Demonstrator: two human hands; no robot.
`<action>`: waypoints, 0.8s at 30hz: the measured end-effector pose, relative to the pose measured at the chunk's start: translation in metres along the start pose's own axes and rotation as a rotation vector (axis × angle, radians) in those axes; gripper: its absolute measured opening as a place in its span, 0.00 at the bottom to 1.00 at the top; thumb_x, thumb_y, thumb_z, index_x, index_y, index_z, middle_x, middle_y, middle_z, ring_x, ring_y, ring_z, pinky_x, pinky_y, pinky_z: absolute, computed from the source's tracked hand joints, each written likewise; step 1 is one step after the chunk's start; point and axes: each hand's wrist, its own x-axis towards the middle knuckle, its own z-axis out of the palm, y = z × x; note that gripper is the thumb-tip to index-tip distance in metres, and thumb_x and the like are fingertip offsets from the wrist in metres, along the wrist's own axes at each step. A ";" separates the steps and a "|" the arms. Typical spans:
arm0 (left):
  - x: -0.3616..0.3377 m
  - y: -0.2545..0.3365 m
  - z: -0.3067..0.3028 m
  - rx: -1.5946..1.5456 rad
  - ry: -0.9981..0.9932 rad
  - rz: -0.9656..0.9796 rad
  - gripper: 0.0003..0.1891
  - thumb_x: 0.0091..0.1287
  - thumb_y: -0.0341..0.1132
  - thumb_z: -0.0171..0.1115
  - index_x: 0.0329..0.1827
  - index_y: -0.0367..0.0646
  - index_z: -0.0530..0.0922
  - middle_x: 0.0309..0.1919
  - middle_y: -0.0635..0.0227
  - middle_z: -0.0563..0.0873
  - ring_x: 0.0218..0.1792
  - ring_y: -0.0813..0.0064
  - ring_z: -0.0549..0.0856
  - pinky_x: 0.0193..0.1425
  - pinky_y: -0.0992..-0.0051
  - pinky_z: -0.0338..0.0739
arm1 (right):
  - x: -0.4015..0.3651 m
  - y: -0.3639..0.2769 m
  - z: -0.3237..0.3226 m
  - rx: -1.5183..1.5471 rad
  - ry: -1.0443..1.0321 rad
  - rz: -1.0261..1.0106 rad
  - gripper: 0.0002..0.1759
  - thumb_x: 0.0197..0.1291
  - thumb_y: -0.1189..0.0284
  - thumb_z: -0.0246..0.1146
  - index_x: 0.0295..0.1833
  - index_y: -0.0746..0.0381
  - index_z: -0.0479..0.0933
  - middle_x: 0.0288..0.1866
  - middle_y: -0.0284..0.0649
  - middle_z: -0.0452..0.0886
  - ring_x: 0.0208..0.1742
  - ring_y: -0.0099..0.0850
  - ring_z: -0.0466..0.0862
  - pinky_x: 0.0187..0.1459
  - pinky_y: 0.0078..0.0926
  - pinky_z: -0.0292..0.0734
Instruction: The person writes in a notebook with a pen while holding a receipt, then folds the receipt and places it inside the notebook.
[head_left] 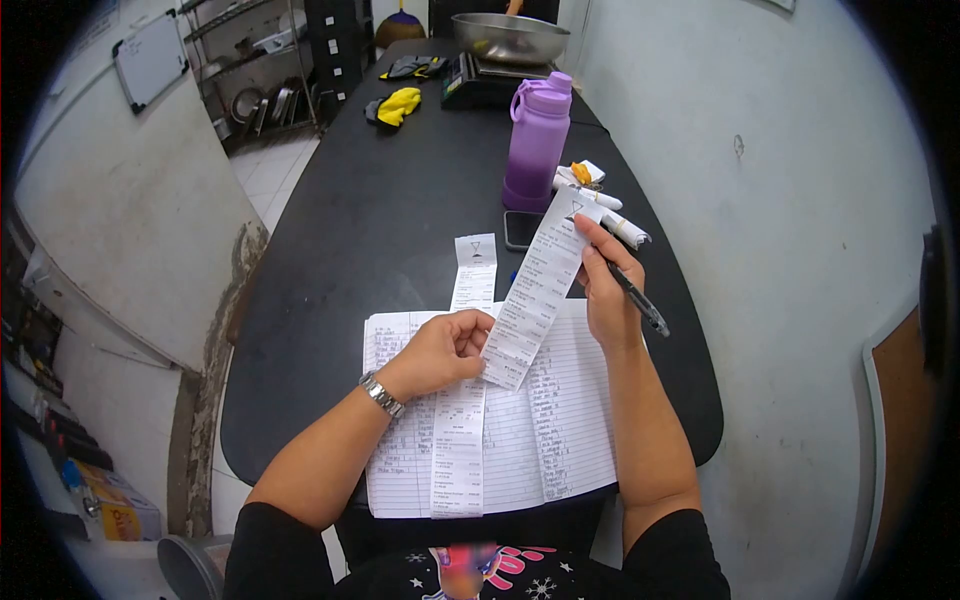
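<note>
A long printed receipt (535,295) slants above an open notebook (585,400) with handwritten lines. My left hand (445,350), with a metal watch on its wrist, pinches the receipt's lower end. The fingers of my right hand (610,280) hold its upper end, and a black pen (638,297) rests in the same hand, pointing down to the right. Another long receipt (458,450) lies across the left page, partly beneath my left hand, and a strip with the same print (475,272) extends past the notebook's top edge.
On the black table (330,250) stand a purple bottle (538,140), a phone (521,230) and rolled papers (625,228) beyond my right hand. Farther back are yellow-and-black gloves (398,106) and a metal bowl (510,38) on a scale (485,85). A wall runs along the right.
</note>
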 end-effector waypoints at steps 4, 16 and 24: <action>0.000 0.000 0.000 0.003 0.001 0.004 0.20 0.53 0.16 0.57 0.51 0.33 0.75 0.41 0.63 0.86 0.39 0.82 0.84 0.47 0.83 0.77 | 0.001 0.001 0.000 0.019 0.008 0.009 0.18 0.66 0.77 0.50 0.58 0.68 0.75 0.52 0.44 0.79 0.49 0.25 0.79 0.53 0.23 0.76; 0.001 -0.006 0.000 -0.060 -0.026 -0.002 0.19 0.54 0.19 0.58 0.51 0.33 0.75 0.42 0.64 0.85 0.42 0.82 0.84 0.48 0.81 0.78 | 0.000 0.008 -0.004 0.032 0.012 0.041 0.18 0.66 0.77 0.51 0.60 0.68 0.74 0.52 0.43 0.79 0.48 0.23 0.79 0.52 0.22 0.75; 0.002 -0.001 -0.001 0.041 -0.003 -0.022 0.21 0.53 0.19 0.59 0.52 0.33 0.75 0.43 0.62 0.85 0.42 0.81 0.84 0.50 0.80 0.78 | 0.002 0.007 -0.002 0.003 0.020 0.018 0.18 0.67 0.75 0.50 0.59 0.69 0.75 0.54 0.48 0.78 0.51 0.29 0.80 0.56 0.26 0.76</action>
